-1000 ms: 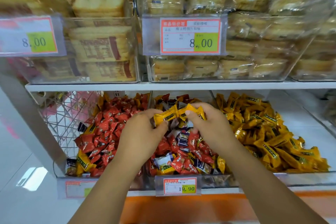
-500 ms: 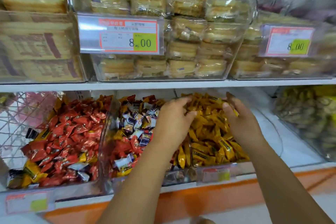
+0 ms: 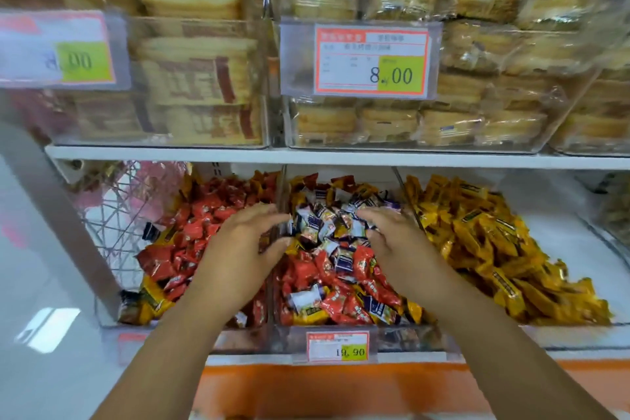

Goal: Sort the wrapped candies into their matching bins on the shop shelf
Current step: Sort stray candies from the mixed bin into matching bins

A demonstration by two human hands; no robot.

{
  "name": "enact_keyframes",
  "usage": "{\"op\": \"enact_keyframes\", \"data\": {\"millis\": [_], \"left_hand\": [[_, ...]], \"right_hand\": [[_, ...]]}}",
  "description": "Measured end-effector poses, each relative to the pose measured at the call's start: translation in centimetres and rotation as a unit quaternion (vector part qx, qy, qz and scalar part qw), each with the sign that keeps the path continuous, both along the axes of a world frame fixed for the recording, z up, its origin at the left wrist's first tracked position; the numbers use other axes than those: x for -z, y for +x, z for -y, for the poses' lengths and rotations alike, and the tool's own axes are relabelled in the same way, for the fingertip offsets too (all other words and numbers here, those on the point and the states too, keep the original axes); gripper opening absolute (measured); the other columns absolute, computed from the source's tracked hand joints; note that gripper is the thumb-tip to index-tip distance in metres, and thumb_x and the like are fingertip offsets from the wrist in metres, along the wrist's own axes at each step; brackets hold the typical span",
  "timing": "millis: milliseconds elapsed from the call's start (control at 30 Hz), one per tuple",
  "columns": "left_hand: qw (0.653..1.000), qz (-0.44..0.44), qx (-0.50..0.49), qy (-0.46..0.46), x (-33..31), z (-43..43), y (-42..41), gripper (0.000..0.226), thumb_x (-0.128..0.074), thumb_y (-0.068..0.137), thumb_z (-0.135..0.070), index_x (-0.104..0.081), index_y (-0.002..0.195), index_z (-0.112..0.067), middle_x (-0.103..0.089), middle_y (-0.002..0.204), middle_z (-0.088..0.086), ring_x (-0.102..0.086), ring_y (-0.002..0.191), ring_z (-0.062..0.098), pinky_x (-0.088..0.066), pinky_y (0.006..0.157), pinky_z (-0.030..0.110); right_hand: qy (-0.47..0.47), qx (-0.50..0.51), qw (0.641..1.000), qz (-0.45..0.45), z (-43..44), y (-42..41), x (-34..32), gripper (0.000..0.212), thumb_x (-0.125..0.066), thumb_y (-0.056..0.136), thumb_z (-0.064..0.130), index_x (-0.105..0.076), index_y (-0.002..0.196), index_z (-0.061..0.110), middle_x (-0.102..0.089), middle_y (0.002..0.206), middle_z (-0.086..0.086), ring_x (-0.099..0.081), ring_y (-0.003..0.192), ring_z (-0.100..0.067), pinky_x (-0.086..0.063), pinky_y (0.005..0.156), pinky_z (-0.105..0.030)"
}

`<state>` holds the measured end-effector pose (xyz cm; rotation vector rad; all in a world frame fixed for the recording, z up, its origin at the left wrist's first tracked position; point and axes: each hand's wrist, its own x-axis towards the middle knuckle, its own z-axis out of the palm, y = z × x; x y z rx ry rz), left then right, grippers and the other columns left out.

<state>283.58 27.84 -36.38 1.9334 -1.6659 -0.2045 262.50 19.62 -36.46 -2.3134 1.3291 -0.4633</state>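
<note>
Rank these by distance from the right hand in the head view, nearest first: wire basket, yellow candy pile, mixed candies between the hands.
1. mixed candies: centre, directly at the right hand.
2. yellow candy pile: just to its right.
3. wire basket: far left.

The white bottom shelf holds three clear bins side by side: the red candy bin at 9 o'clock, the mixed candy bin in the middle, and the yellow candy bin at 3 o'clock. A wire basket sits further out at 9 o'clock, just beside the red candy bin. Up at 12 o'clock, the white top shelf holds clear boxes full of wrapped bread.
</note>
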Motion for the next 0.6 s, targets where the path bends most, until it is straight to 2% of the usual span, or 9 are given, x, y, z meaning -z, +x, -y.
{"op": "enact_keyframes", "data": {"millis": [67,133,200,300,367,433,467,533,600], "left_hand": [[1.0,-0.01,0.01,0.011,0.2,-0.4,0.8,0.044,-0.06,0.091,-0.036,-0.053,0.134,-0.03,-0.038,0.148,-0.013,-0.03,0.137,0.006,-0.018,0.107,0.016],[0.999,-0.023,0.018,0.013,0.4,-0.4,1.4,0.047,-0.058,0.091,-0.039,-0.05,0.137,-0.031,-0.034,0.15,-0.015,-0.028,0.138,0.003,-0.016,0.106,0.013],[0.999,-0.028,0.027,0.018,0.5,-0.2,1.6,0.049,-0.057,0.091,-0.041,-0.048,0.138,-0.032,-0.033,0.15,-0.016,-0.026,0.139,0.001,-0.014,0.106,0.013],[0.999,-0.032,0.038,0.022,0.7,0.0,1.9,0.05,-0.056,0.09,-0.043,-0.047,0.139,-0.033,-0.033,0.149,-0.018,-0.025,0.139,0.001,-0.016,0.11,0.017],[0.998,-0.036,0.041,0.024,0.8,0.1,2.0,0.049,-0.055,0.09,-0.044,-0.047,0.138,-0.035,-0.032,0.149,-0.019,-0.025,0.139,0.001,-0.017,0.111,0.019],[0.998,-0.04,0.044,0.027,0.8,0.1,2.0,0.049,-0.055,0.091,-0.044,-0.046,0.138,-0.037,-0.03,0.15,-0.02,-0.024,0.139,0.0,-0.017,0.11,0.018],[0.998,-0.04,0.045,0.026,0.9,0.1,2.0,0.048,-0.054,0.091,-0.044,-0.046,0.138,-0.038,-0.03,0.15,-0.021,-0.023,0.139,0.0,-0.017,0.11,0.018],[0.998,-0.044,0.046,0.025,1.0,0.1,2.0,0.047,-0.054,0.092,-0.044,-0.046,0.138,-0.038,-0.03,0.149,-0.022,-0.023,0.139,-0.001,-0.016,0.111,0.019],[0.997,-0.051,0.046,0.024,1.0,0.1,1.9,0.046,-0.055,0.092,-0.042,-0.047,0.137,-0.038,-0.031,0.148,-0.022,-0.023,0.139,-0.001,-0.017,0.111,0.019]], "right_hand": [[-0.045,0.027,0.994,-0.094,0.9,1.9,1.4,0.05,-0.034,0.103,0.017,-0.02,0.151,0.022,-0.017,0.158,0.002,-0.005,0.147,-0.019,-0.003,0.116,-0.028],[-0.065,0.033,0.984,-0.163,1.2,3.1,2.7,0.053,-0.032,0.104,0.027,-0.013,0.152,0.022,-0.007,0.161,0.0,0.003,0.147,-0.023,0.001,0.119,-0.038],[-0.057,-0.006,0.98,-0.191,1.0,3.7,3.1,0.052,-0.03,0.105,0.029,-0.012,0.153,0.02,-0.003,0.161,0.0,0.005,0.148,-0.021,0.003,0.118,-0.035],[0.013,-0.04,0.996,-0.073,0.5,3.5,1.5,0.043,-0.029,0.105,0.023,-0.032,0.148,0.02,-0.026,0.156,-0.001,-0.019,0.144,-0.017,-0.013,0.115,-0.023],[-0.005,0.021,1.0,-0.023,1.2,2.7,0.5,0.038,-0.034,0.103,0.012,-0.05,0.137,0.02,-0.049,0.142,-0.002,-0.046,0.128,-0.016,-0.034,0.101,-0.018],[-0.015,0.082,0.996,-0.025,2.1,2.2,0.2,0.037,-0.04,0.1,0.005,-0.058,0.128,0.021,-0.058,0.132,-0.001,-0.056,0.114,-0.016,-0.038,0.083,-0.013],[-0.009,0.09,0.995,-0.042,2.4,2.3,0.1,0.036,-0.042,0.1,0.007,-0.058,0.127,0.023,-0.057,0.133,-0.001,-0.055,0.116,-0.017,-0.04,0.083,-0.015],[0.012,0.067,0.992,-0.109,2.9,2.7,0.3,0.039,-0.048,0.099,0.017,-0.049,0.137,0.026,-0.048,0.143,-0.002,-0.037,0.132,-0.021,-0.037,0.099,-0.026],[0.05,0.024,0.988,-0.144,3.0,3.1,0.6,0.059,-0.056,0.095,0.032,-0.03,0.148,0.029,-0.033,0.153,0.002,-0.015,0.14,-0.022,-0.026,0.111,-0.033]]}}
